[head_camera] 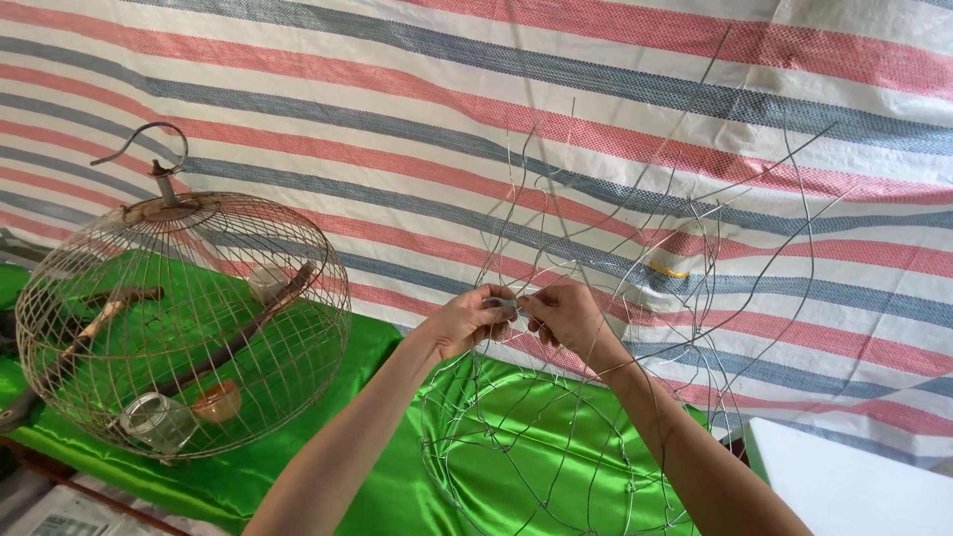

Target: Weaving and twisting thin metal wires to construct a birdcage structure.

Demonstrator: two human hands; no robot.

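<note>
Both hands up at chest level, meeting in the middle of a half-built wire cage frame. Left hand closed tight, thumb and fingers pinched on a small bit of wire right at the fingertips. Right hand just beside it, almost touching, fingers curled in and pinching the same wire spot from the other side. The frame surrounds both forearms: round wire ring base below the hands, resting on the worktop's green satin cloth, loose thin uprights fanning up and out above and to the right of the hands, ends free. Well off to the left of the left hand sits a finished round wire birdcage on the same cloth, metal hook on top, wooden perches crossing inside, a glass jar and a small orange cup at its bottom. Behind everything hangs a red, blue and white striped tarp. White box corner below the right forearm, at the lower right.
</note>
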